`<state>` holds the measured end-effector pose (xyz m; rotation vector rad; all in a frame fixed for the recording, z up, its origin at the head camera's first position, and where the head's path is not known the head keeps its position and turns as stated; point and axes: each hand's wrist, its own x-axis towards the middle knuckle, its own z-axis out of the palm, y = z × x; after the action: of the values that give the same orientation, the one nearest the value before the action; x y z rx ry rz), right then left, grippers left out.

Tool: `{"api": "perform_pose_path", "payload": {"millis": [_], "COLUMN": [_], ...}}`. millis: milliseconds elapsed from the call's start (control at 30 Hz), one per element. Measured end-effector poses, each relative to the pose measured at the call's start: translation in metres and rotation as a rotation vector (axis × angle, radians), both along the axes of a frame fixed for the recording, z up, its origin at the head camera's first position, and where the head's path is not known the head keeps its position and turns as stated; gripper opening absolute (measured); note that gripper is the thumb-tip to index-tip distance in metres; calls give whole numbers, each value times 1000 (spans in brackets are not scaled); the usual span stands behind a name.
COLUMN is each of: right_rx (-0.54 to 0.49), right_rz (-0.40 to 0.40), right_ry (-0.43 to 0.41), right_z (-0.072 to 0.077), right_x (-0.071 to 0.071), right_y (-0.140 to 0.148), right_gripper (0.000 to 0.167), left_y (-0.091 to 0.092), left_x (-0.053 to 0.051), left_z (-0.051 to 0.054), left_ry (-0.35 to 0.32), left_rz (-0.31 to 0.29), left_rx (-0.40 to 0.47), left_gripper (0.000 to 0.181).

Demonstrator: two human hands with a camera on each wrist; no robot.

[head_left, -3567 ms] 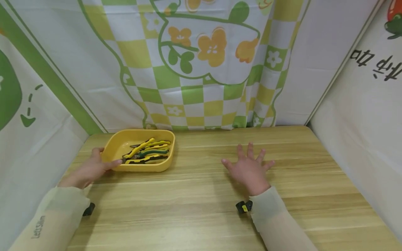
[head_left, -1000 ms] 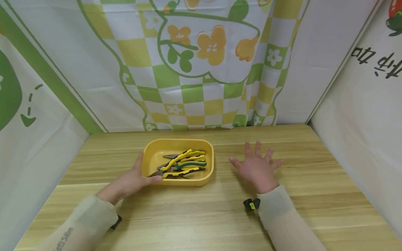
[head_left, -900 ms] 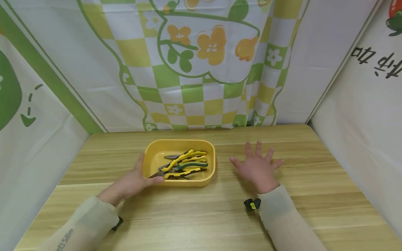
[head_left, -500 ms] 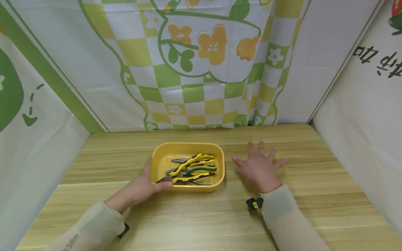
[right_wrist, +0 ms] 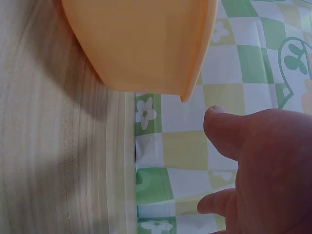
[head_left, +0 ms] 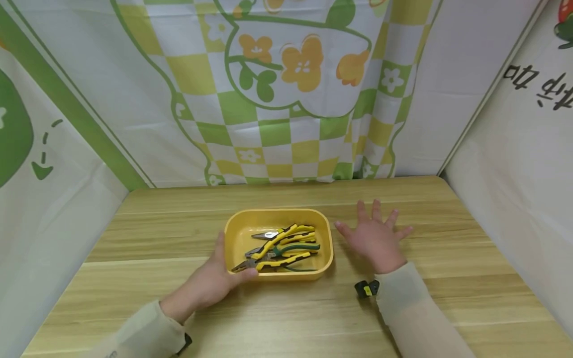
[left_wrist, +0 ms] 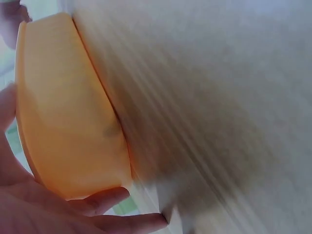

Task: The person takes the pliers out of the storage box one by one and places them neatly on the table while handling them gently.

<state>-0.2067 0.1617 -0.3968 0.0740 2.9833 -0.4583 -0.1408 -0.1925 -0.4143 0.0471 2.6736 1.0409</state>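
Bin, yellow [head_left: 291,276], mid-table [head_left: 134,238], with several pliers [head_left: 276,242] inside. Looks like stiff, smooth plastic, unlikely to break; probably light itself, weighted by the tools, which may slide. Best hold: rim and end walls. Left hand [head_left: 212,281] grips left end, thumb over near-left rim, fingers along outer wall. Right hand [head_left: 376,241] spread wide, holding nothing, thumb just off the right end. Checkered cloth [head_left: 275,133] behind.
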Motion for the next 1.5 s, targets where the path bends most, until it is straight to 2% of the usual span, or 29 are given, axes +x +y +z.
{"api": "perform_pose_path", "payload": {"millis": [100,200,367,500,667,800,1000,1167,1400,1500], "right_rx": [5,8,7,-6,-3,-6,-5,-8,-94,-137], "right_rz": [2,1,-8,-7,-5,-3,15,47,189,237], "right_ry": [-4,-6,1,-6,-12,-15,-28,-18,64,60], "right_z": [0,0,2,2,2,1,3,15,43,56], "right_x": [0,0,1,1,0,-1,-3,-7,-17,-20], "right_y": [2,5,9,10,9,9,11,18,27,29], "right_gripper": [110,110,108,108,108,109,109,110,102,99], "left_y": [-7,-20,-30,-31,-28,-21,-14,-12,-11,-10], "left_x": [-1,-7,-21,-25,-23,-17,-9,-9,-10,-10], "left_z": [1,1,-2,-2,-3,-3,-1,-1,2,4], "left_ry": [13,1,-93,-115,-79,-79,-98,-99,-111,-119], "left_rz": [-60,-109,-141,-176,-204,-186,-159,-164,-158,-153], "left_rx": [-34,-39,101,159,165,176,116,93,89,91], "left_gripper": [127,123,127,130,131,134,135,135,135,136]}}
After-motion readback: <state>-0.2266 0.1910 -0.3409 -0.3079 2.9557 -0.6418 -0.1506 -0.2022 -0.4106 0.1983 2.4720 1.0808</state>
